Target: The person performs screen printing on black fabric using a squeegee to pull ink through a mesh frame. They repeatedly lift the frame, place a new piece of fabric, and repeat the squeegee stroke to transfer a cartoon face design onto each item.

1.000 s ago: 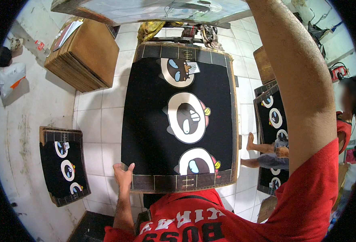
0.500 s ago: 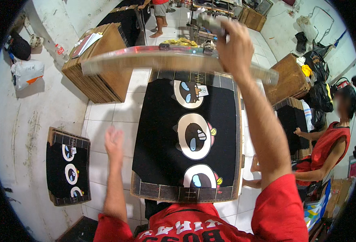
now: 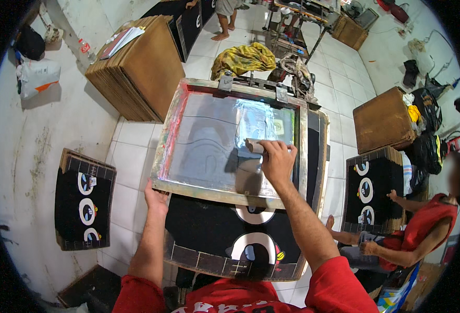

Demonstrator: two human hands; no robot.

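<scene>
A wooden-edged printing screen [image 3: 163, 151] lies over the far part of a board of black fabric [image 3: 201, 214]. Its mesh carries light blue ink [image 3: 250, 117] at the right, with red and green smears along the sides. My left hand [image 3: 157, 200] grips the screen's near left corner, its fingers partly hidden by the frame. With my right hand [image 3: 279, 164] I hold a squeegee [image 3: 254, 146] by its wooden grip over the mesh, beside the blue ink. White, round cartoon prints [image 3: 250, 245] show on the fabric below the screen's near edge.
Stacked brown boards [image 3: 146, 62] stand at the far left. A yellow stained cloth [image 3: 245, 58] hangs beyond the screen. Another printed board [image 3: 84, 203] leans by the left wall. A person in red [image 3: 422, 224] sits at the right, touching a stack of printed boards [image 3: 363, 195].
The raised screen has come down over the fabric. My left hand, empty before, now grips its near left corner. My right hand has moved down and nearer, over the mesh.
</scene>
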